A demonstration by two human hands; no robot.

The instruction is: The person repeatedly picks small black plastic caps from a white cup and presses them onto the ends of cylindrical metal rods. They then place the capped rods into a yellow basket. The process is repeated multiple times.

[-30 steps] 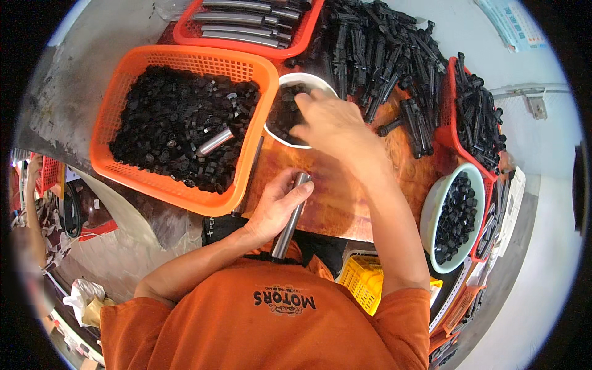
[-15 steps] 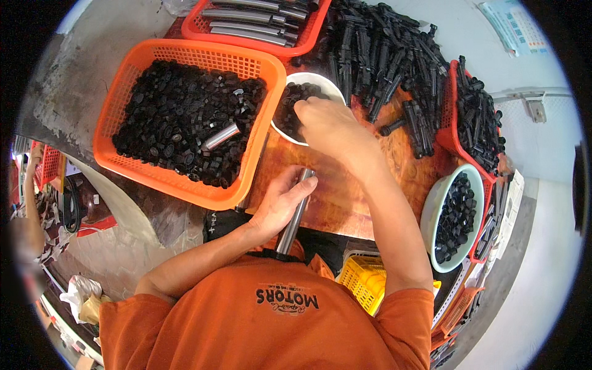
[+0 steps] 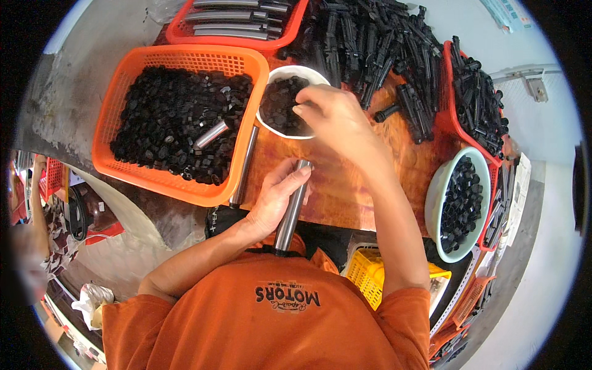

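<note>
My left hand (image 3: 271, 196) is wrapped round a shiny metal tube (image 3: 288, 223), its upper end poking out by my thumb and its lower end close to my shirt. Over the right side of a white bowl (image 3: 285, 132), my right hand (image 3: 338, 117) has its fingers drawn together; whatever they hold is hidden. Small dark parts (image 3: 279, 110) fill the bowl. To its left, an orange basket (image 3: 179, 196) holds many small black parts (image 3: 160, 123), with a short metal tube (image 3: 211, 134) lying on them. Another metal tube (image 3: 245, 166) rests along the basket's right side.
A red basket of metal tubes (image 3: 231, 16) stands at the back. Long black plastic pieces (image 3: 370, 49) are heaped behind the bowl, with more in a red basket (image 3: 449, 117) at right. A pale green basin (image 3: 433, 203) of black caps sits near the table's right edge.
My right hand has lifted back a little from the parts in the white bowl. My left hand keeps hold of the metal tube. The whole view has shifted slightly.
</note>
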